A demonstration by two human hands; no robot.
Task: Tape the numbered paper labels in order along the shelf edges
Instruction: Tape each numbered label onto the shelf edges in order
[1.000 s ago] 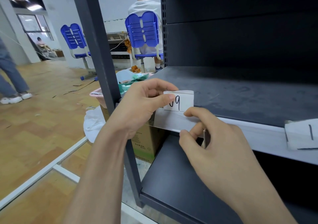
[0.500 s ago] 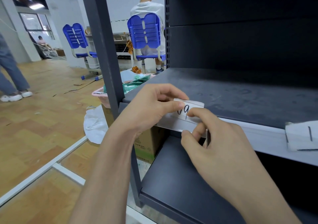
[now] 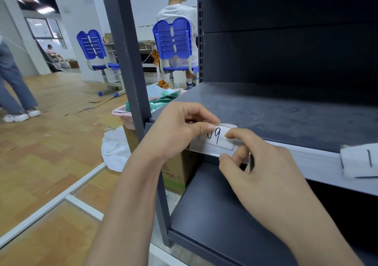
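A white paper label marked "09" [image 3: 216, 139] lies against the pale front edge strip [image 3: 306, 160] of the dark metal shelf, near its left end, with clear tape over it. My left hand [image 3: 176, 130] pinches the label's upper left corner between thumb and forefinger. My right hand [image 3: 266, 173] pinches its right end, forefinger on the front and thumb under the strip. A thin metal blade [image 3: 251, 162] sticks out between my right fingers. Another label marked "1" [image 3: 362, 161] is stuck to the same strip at the far right.
The grey upright post [image 3: 131, 61] stands just left of my hands. Behind it are a cardboard box [image 3: 178, 173], a pink basket [image 3: 122, 116] and a white bag [image 3: 115, 149]. A lower shelf [image 3: 214, 214] lies below. A person sits on a blue chair [image 3: 173, 38]; another walks at far left.
The "09" label came down from above the shelf surface onto the front edge strip. My right forefinger moved up onto its right end. The view shifted slightly.
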